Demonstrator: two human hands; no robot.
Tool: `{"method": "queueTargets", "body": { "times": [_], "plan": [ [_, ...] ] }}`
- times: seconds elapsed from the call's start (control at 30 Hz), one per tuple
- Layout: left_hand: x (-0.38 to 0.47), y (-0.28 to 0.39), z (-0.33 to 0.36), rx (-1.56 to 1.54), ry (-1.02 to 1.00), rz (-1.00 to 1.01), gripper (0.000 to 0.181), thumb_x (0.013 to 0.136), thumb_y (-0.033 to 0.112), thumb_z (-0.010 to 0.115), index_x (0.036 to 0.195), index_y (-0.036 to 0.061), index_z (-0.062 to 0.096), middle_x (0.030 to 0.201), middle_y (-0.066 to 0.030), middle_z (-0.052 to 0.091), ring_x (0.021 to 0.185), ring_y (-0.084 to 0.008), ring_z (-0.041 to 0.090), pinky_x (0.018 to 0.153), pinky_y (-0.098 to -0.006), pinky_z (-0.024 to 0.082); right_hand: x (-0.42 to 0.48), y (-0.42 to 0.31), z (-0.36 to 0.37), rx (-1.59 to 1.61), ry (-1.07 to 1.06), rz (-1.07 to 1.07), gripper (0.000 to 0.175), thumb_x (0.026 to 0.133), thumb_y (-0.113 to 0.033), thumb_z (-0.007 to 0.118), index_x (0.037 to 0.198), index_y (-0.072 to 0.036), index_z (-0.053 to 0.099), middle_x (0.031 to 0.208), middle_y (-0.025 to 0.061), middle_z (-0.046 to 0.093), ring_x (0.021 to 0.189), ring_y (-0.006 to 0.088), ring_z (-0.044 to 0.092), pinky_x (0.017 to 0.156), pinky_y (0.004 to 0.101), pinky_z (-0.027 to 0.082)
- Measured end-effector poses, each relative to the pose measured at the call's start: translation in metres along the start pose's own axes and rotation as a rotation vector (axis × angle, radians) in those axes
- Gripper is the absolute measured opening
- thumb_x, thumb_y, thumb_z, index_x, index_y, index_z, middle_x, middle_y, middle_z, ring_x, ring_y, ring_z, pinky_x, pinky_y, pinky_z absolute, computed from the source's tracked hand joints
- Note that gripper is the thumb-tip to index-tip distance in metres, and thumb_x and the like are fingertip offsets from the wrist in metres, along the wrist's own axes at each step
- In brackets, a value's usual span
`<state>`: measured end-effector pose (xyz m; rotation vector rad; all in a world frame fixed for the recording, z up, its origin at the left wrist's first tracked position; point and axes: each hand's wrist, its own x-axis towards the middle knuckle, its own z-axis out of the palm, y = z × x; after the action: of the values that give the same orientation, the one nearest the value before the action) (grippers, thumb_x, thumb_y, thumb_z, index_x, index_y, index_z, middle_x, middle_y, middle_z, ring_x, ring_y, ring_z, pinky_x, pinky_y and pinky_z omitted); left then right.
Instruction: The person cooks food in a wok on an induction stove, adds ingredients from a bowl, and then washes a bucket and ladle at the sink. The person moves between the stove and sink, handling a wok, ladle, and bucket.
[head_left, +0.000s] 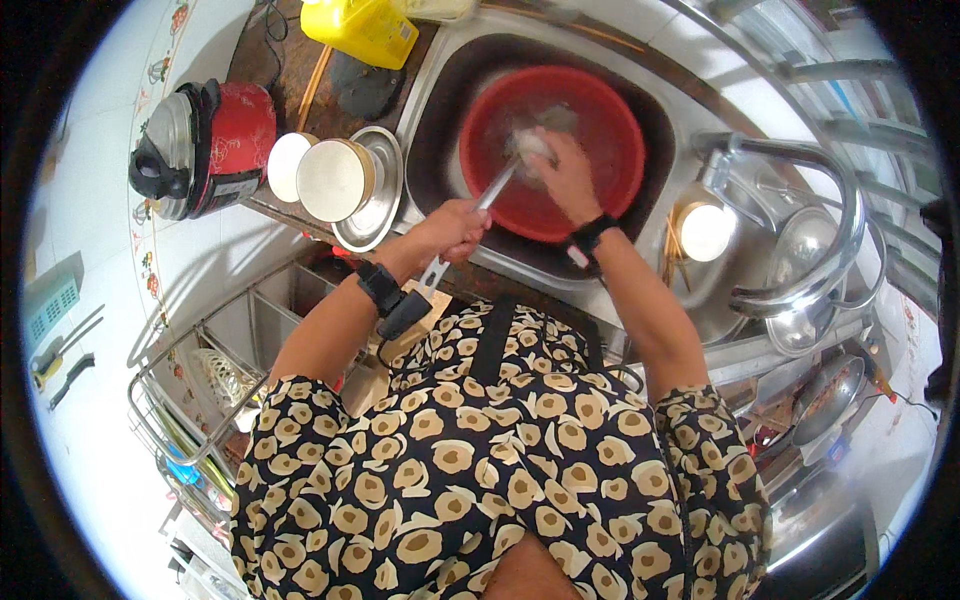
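Observation:
My left hand (457, 229) grips the long handle of a metal kitchen utensil (499, 184), whose slotted end points back toward my body. Above a red plastic basin (630, 172), my right hand (566, 172) closes around the utensil's far end, which looks pale and blurred. Whether a cloth or sponge is also under those fingers I cannot tell. The basin stands in a stainless steel sink bowl (435, 176) and holds water, with a blurred pale patch beyond my right fingers.
Left of the sink are stacked bowls (334, 180), a metal plate (367, 232), a red electric cooker (240, 139), chopsticks (315, 82) and a yellow container (360, 30). A curved faucet (847, 195), a white bowl (705, 231) and a metal lid (806, 240) are at the right.

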<state>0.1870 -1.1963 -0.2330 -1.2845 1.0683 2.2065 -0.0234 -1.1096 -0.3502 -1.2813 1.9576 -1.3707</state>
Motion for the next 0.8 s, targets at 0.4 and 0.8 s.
{"method": "queueTargets", "body": {
  "times": [0.4,0.8],
  "plan": [
    [-0.014,-0.006,0.014,0.046,-0.006,0.012,0.018,0.101,0.027,0.045,0.091,0.0113,0.046,0.057,0.0064,0.035,0.04,-0.0058,0.033,0.035,-0.0235,0.026,0.028,-0.001,0.005,-0.099,-0.08,-0.046,0.027,0.086,-0.017,0.06,0.111,-0.012,0.069,0.109,0.0134,0.065,0.107,0.0306,0.059,0.094,0.0394,0.046],
    [-0.014,-0.022,0.004,-0.031,-0.012,-0.028,0.016,0.102,0.023,0.043,0.094,0.0094,0.044,0.057,0.0053,0.033,0.038,-0.0055,0.027,0.033,-0.0232,0.022,0.015,0.065,-0.018,-0.361,-0.216,0.5,0.036,0.087,-0.031,0.062,0.114,-0.006,0.065,0.104,0.0199,0.066,0.099,0.0407,0.06,0.089,0.0463,0.047]
  ]
}}
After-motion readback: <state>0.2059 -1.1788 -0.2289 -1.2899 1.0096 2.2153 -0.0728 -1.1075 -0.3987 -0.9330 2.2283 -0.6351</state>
